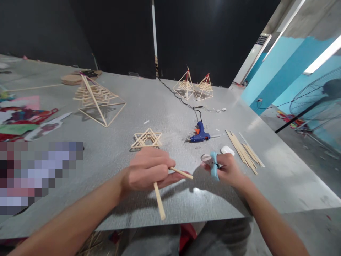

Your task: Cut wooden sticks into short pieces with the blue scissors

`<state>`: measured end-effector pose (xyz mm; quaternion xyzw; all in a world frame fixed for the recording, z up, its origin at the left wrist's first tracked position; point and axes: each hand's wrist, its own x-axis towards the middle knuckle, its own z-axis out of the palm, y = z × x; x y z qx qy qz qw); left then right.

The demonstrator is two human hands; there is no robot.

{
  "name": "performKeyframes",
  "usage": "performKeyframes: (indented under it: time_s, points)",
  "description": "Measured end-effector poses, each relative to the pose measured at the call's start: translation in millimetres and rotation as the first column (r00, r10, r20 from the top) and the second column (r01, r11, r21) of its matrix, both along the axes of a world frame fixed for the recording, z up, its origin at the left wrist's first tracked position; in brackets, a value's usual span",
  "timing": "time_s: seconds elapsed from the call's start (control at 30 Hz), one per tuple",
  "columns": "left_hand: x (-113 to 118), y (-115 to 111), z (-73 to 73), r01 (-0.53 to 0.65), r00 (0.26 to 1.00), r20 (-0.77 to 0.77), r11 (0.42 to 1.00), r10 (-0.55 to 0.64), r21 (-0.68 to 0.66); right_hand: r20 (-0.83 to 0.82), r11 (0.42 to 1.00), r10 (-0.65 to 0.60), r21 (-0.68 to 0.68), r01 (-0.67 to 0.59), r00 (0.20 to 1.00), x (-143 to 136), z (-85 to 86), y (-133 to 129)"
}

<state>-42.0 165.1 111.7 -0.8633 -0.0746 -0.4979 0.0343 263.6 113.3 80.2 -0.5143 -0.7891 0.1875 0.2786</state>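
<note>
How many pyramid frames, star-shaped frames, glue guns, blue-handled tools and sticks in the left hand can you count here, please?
Pyramid frames: 3
Star-shaped frame: 1
Glue gun: 1
Blue-handled tool: 1
Sticks in the left hand: 2
Total: 8

"How's the light in here?"
"Bright, apparently from above. The grey, metallic-looking desk [167, 110] carries a white glare spot near its front edge and a paler sheen toward the right."
"Shadows?"
"A soft, dark one beneath the person's bare right hand [229, 169]. The smooth black wall panels [119, 39] behind are dim."
"Anything unclear?"
"The round, dark wire fan [329, 89] at far right looks stretched and soft; coarse square blocks hide a patch at left."
</note>
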Motion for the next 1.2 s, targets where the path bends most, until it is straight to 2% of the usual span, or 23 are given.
performKeyframes:
  time_s: [0.1,0.23,0.37,0.6,0.93,1.03,1.2]
  points:
    - [-0.8,-2.8,2.8,0.062,0.998,0.008,0.998,-0.062,-0.027,-0.024,0.999,0.003,0.042,-0.002,1.000,-4.5,4.4,-1.6]
    - [2.3,-4.4,6.7,0.094,0.995,0.036,0.989,-0.091,-0.115,-0.007,0.990,0.079,0.119,-0.077,0.997,-4.9,2.8,-1.5]
    - [5.5,-5.0,7.9,0.113,0.992,0.061,0.986,-0.106,-0.119,0.022,0.976,0.144,0.164,-0.145,0.989,-3.4,-0.8,-0.5]
    - [4.4,-5.4,9.6,0.113,0.994,0.018,0.987,-0.112,-0.112,0.106,0.990,0.107,0.084,-0.116,0.989,3.8,-7.1,1.5]
    - [5.6,-4.7,8.2,0.111,0.994,0.025,0.990,-0.109,-0.085,0.141,0.991,0.107,0.065,-0.117,0.984,11.4,-13.8,3.2]
    - [6.5,-4.1,6.5,0.131,0.991,0.016,0.989,-0.130,-0.066,0.110,0.996,0.082,0.019,-0.084,0.991,11.1,-13.1,3.2]
    - [6.4,-4.3,5.5,0.133,0.991,0.033,0.988,-0.130,-0.084,-0.041,1.000,0.020,-0.004,-0.021,0.999,0.1,-1.8,1.2]
